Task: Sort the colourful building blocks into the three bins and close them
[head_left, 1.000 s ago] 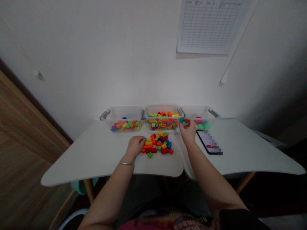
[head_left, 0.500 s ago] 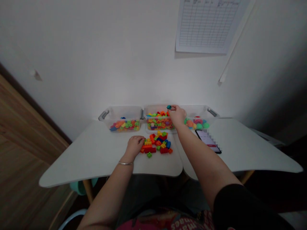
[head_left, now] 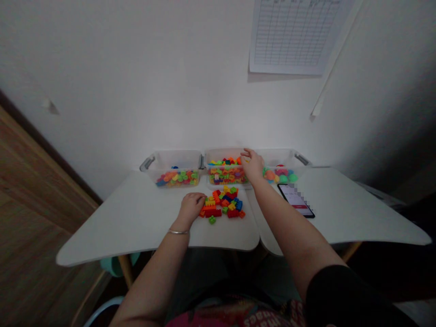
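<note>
My right hand (head_left: 252, 164) hovers over the right side of the middle clear bin (head_left: 214, 155), with its fingers apart and nothing between them. That bin holds many small building blocks in orange, green, yellow, red and blue. On the table, my left hand (head_left: 192, 205) lies with its fingers stretched toward the left edge of a loose pile of building blocks (head_left: 225, 200); its fingertips are at the pile, and no block shows lifted in it. A single green block (head_left: 212, 220) sits at the pile's near side.
A left clear bin (head_left: 160, 160) contains colourful pieces, and a right clear bin (head_left: 279, 156) contains rounded pieces. A phone (head_left: 295, 200) lies on the white table (head_left: 136, 227), right of my right forearm. The wall stands behind the bins; a printed sheet (head_left: 289, 41) hangs there.
My right hand has let go of the teal block above the middle bin, and its fingers have spread. The left hand and the pile look the same.
</note>
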`<state>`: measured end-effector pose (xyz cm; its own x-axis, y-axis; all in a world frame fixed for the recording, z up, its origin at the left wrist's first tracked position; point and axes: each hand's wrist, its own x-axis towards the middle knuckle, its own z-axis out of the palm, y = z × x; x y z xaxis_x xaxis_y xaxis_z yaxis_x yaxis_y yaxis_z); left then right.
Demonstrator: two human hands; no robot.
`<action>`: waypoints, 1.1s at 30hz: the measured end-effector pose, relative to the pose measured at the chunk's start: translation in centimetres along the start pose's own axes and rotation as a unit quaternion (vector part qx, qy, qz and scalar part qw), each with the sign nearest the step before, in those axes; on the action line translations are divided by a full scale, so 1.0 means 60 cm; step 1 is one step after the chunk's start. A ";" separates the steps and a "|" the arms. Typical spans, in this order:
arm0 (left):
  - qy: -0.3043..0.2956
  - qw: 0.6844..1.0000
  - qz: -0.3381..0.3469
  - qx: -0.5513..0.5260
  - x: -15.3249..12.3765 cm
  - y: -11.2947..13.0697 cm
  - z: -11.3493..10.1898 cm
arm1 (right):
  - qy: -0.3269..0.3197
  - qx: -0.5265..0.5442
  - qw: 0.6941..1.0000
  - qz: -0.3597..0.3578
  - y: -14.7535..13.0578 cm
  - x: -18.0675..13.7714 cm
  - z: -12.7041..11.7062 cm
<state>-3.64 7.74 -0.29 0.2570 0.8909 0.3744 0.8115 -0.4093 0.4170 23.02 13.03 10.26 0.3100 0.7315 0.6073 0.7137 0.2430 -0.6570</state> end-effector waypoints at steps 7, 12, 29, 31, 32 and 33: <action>0.004 1.000 -0.013 0.007 -0.001 0.005 0.000 | 0.075 0.074 0.993 -0.048 0.000 -0.051 -0.028; 0.001 1.000 -0.013 0.003 -0.001 0.010 -0.004 | -0.013 0.090 0.992 -0.093 0.027 -0.101 -0.028; -0.006 1.000 -0.012 0.011 -0.001 0.016 -0.013 | -0.257 -0.104 0.949 -0.147 0.072 -0.161 0.001; -0.009 1.000 -0.014 0.013 -0.001 0.016 -0.013 | -0.251 -0.103 0.953 -0.133 0.074 -0.161 0.000; -0.011 1.000 -0.015 0.014 -0.001 0.016 -0.013 | -0.247 -0.101 0.956 -0.124 0.075 -0.161 -0.001; -0.012 1.000 -0.016 0.012 -0.001 0.015 -0.012 | -0.243 -0.099 0.958 -0.113 0.075 -0.161 -0.001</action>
<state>-3.31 7.16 0.69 0.2430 0.9080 0.3414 0.8319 -0.3760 0.4080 23.30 7.01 1.45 -0.1614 0.8960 0.4136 0.8482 0.3402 -0.4060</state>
